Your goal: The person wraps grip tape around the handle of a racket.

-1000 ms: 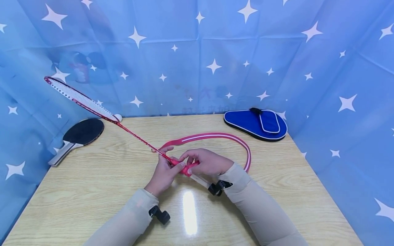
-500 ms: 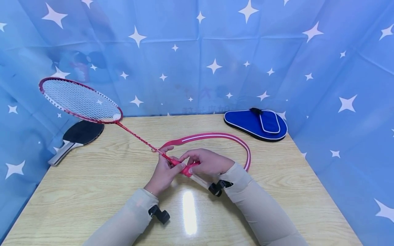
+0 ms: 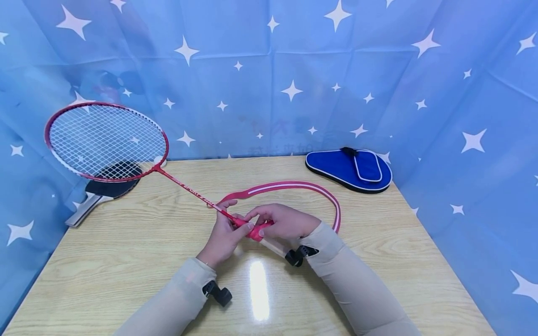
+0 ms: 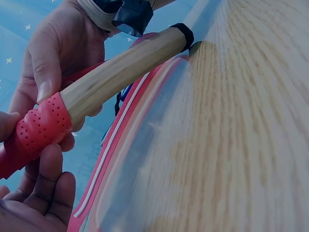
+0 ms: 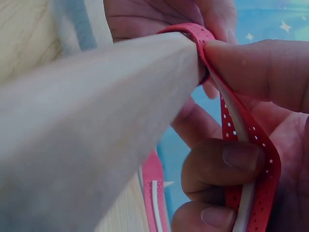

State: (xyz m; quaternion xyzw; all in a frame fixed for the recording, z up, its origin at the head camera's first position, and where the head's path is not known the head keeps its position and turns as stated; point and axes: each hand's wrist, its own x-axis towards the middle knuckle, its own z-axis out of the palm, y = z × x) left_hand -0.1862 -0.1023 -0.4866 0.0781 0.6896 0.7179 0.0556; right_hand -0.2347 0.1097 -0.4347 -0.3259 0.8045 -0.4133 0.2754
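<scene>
A red badminton racket is held tilted up to the left in the head view, its strung face toward me. My left hand grips it at the top of the handle, thumb on the wrapped red perforated grip tape. Below the wrap, the wooden handle is bare, ending in a black cap. My right hand pinches the tape where it leaves the handle, and curled fingers hold the strip. The tape's loose length, with a white line, loops over the table.
At the left lies a black table tennis paddle, partly behind the racket's strings. A small white ball sits near the table's back edge. A blue paddle case lies at the back right. Star-patterned blue cloth surrounds the wooden table.
The racket has turned about its shaft, its head going from nearly edge-on to showing the full strung face. Both hands stay in almost the same place, still holding racket and tape.
</scene>
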